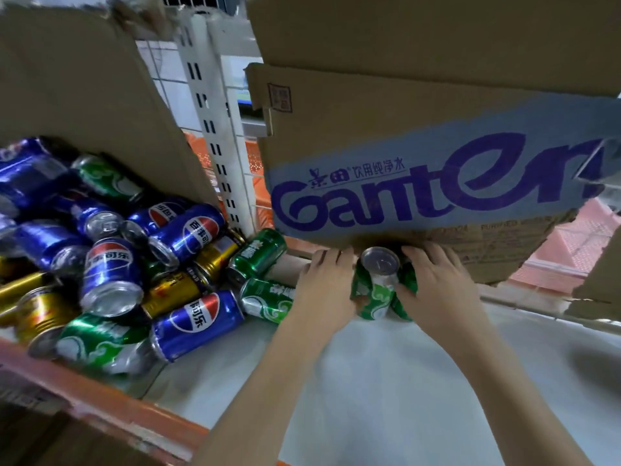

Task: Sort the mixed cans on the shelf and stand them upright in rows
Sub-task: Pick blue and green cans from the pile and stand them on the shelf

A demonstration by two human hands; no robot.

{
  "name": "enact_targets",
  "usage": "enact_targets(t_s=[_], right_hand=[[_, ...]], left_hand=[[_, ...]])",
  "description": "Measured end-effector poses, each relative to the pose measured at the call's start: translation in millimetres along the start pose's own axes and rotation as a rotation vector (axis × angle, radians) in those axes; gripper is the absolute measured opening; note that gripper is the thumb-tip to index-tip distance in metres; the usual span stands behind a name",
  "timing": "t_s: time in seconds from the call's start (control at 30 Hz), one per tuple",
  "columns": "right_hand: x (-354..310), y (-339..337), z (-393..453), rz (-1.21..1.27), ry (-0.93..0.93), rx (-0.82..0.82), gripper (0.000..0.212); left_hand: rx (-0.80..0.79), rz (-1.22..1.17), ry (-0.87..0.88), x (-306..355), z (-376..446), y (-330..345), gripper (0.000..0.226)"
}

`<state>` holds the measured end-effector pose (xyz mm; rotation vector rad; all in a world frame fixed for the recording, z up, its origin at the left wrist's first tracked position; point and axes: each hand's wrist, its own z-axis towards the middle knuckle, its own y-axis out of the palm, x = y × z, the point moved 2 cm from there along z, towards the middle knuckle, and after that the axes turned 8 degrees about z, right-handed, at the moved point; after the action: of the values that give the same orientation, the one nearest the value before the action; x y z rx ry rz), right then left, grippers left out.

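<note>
Head cam: both my hands are at the back of the white shelf (403,381), right under the Ganten carton (420,183). My left hand (324,290) and right hand (437,290) flank an upright green can (378,290). L fingers look fairly straight, pressed vs its left side. R fingers curl round its right side, w/ a second green can (408,290) partly hidden under them. Can't tell if that one stands fully upright.

Risks, as I judge them:
- Carton edge hangs just above the can tops. If I lift or tilt a can, its rim may catch the cardboard and it tips.
- Squeezing from both sides could pop the front can fwd onto the bare shelf, where it would roll.
- The mixed pile (117,264) of blue, gold and green cans lies loose on its sides just left of my L wrist. A lying green can (257,255) is near my L fingers, so a careless elbow or wrist could nudge it and start the heap rolling twd the orange shelf lip (100,398).
- View is blurred, so contact pts are approx.
</note>
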<state>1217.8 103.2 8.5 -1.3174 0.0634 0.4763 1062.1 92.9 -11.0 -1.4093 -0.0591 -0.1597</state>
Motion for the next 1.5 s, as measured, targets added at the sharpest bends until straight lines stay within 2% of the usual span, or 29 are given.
enact_targets(t_s=[0.1, 0.27, 0.47, 0.6, 0.73, 0.83, 0.93, 1.03, 1.2, 1.33, 1.5], right_hand=[[-22.5, 7.5, -16.0, 0.066, -0.034, 0.104, 0.047], [-92.2, 39.8, -52.0, 0.113, -0.045, 0.211, 0.063], [-222.6, 105.4, -95.7, 0.139, -0.014, 0.184, 0.077], [-329.0, 141.1, -112.6, 0.225, -0.099, 0.255, 0.060], [-421.6, 161.5, -123.0, 0.237, -0.214, 0.253, 0.052], [-476.1, 172.5, -123.5, 0.210, -0.307, 0.214, 0.045], [-511.0, 185.6, -126.3, 0.135, -0.338, 0.139, 0.050], [-530.4, 203.1, -125.1, 0.081, -0.345, 0.070, 0.054], [-550.0, 229.5, -111.0, 0.100, -0.333, 0.005, 0.055], [-580.2, 247.4, -68.2, 0.169, -0.354, 0.036, 0.058], [-606.0, 253.7, -13.6, 0.234, -0.346, 0.077, 0.055]], left_hand=[[0.079, -0.048, -0.061, -27.0, -29.4, -15.3, 0.060], [0.208, 0.058, -0.121, -105.7, -91.7, -33.9, 0.052], [0.330, 0.049, -0.204, -227.1, -175.8, -56.2, 0.063], [0.386, 0.054, -0.235, -324.8, -239.2, -72.3, 0.054], [0.329, 0.096, -0.363, -418.4, -309.3, -83.9, 0.052], [0.285, 0.078, -0.452, -474.3, -347.3, -93.5, 0.050], [0.264, 0.088, -0.515, -512.7, -370.6, -95.8, 0.054], [0.235, 0.111, -0.535, -533.2, -378.4, -91.0, 0.057], [0.159, 0.120, -0.488, -550.9, -372.3, -78.6, 0.050], [0.130, 0.153, -0.478, -585.7, -332.8, -81.5, 0.057], [0.214, 0.249, -0.408, -622.9, -269.1, -107.3, 0.063]])
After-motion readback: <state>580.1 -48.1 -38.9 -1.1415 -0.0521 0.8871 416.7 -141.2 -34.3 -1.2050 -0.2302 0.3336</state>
